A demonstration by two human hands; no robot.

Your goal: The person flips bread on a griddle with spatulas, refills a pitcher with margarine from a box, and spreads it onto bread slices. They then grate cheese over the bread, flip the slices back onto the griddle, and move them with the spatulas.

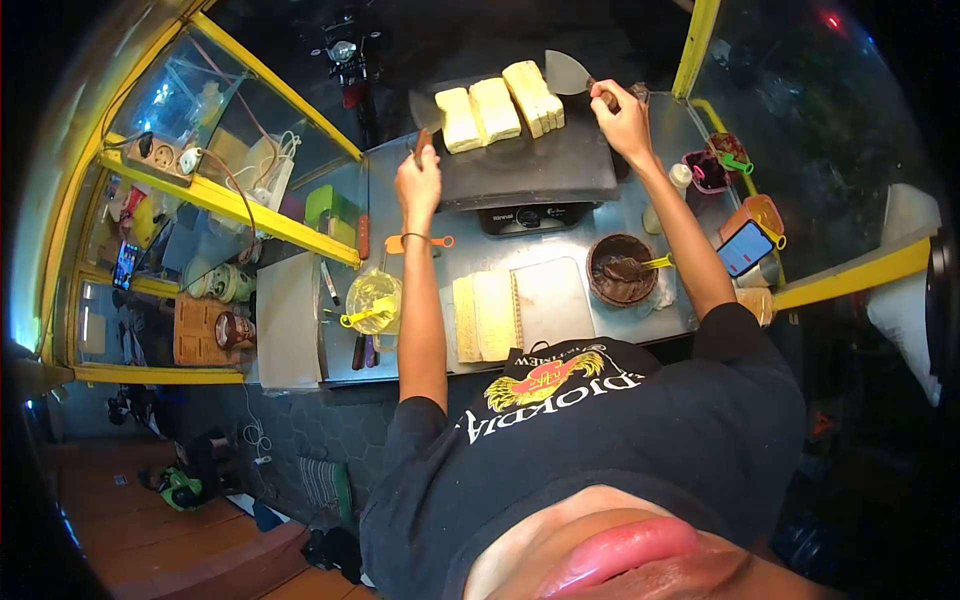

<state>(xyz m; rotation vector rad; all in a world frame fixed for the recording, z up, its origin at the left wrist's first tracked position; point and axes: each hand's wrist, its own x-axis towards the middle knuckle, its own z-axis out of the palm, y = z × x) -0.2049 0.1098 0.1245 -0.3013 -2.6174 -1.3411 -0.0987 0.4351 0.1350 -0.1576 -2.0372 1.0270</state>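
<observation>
My left hand (418, 178) grips the handle of a metal scraper (425, 112) whose blade touches the left side of a pale bread block (459, 120) on the dark griddle (540, 165). My right hand (622, 118) holds a second scraper (567, 72) against the right bread block (534, 96). A third bread block (495, 108) lies between them. Both arms reach forward over the steel counter (470, 255).
Sliced bread (486, 316) rests on a white cutting board (550, 300) near me. A brown bowl of chocolate spread (620, 270) sits to its right, a yellow tub (373, 300) to its left. A phone (745, 248) and small containers (710, 170) stand at right.
</observation>
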